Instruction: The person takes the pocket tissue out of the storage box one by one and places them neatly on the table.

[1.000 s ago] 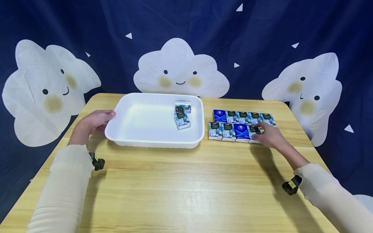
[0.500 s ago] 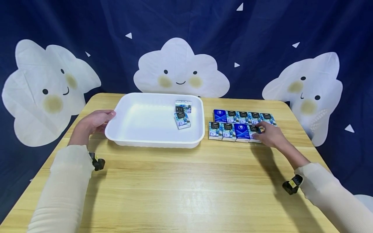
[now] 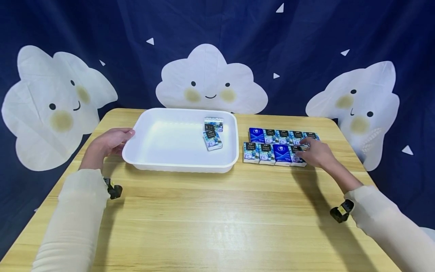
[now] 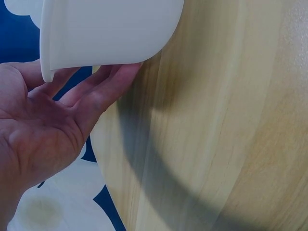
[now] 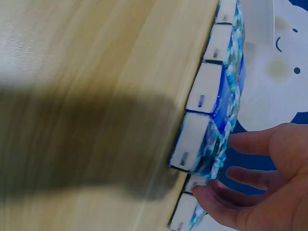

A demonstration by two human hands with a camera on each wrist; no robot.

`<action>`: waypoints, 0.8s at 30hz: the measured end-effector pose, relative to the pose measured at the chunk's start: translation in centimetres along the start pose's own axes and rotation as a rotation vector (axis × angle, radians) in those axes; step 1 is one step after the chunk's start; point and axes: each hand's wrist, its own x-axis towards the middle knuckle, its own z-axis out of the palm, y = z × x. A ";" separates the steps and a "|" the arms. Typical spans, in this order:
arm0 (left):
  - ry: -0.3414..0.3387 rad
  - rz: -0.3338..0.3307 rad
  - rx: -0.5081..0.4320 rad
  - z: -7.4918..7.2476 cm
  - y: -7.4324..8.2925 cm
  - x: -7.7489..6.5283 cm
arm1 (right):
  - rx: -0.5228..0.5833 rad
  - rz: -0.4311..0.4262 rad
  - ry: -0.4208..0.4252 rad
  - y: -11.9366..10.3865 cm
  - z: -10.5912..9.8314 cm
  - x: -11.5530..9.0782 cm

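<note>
On the left, my left hand (image 3: 112, 141) holds the side of a white plastic tray (image 3: 180, 165), fingers against its underside and wall (image 4: 115, 29). Two small floral tissue packs (image 3: 212, 140) lie in the tray's right end, one overlapping the other. To the right of the tray, tissue packs stand in two rows, mostly floral, with one plain blue pack (image 3: 282, 154) in front and another blue pack (image 3: 256, 135) behind. My right hand (image 3: 316, 153) hovers at the rows' right end, fingers spread, close by the front row's last floral pack (image 5: 190, 139). It partly covers the back row's last pack.
Everything stands on a light wooden table (image 3: 204, 219). A dark blue curtain (image 3: 217, 22) with white cloud shapes hangs behind its far edge. Black cameras are strapped to both wrists.
My right hand has loosened from the front row's last floral pack and shifted slightly right, showing more of that pack. The left hand and tray stay put.
</note>
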 end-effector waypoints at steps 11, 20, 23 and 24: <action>-0.001 -0.005 0.008 -0.1 -0.1 0.1 | -0.047 -0.036 0.066 -3.5 -1.2 0.9; 0.000 -0.008 0.011 -0.1 0.0 0.0 | -0.046 -0.053 0.050 -8.7 -1.6 2.2; 0.001 -0.005 0.012 -0.1 0.0 0.0 | -0.042 -0.064 0.049 -10.6 -1.3 2.6; 0.002 -0.005 0.012 0.0 0.0 -0.1 | -0.040 -0.066 0.048 -11.3 -1.2 2.8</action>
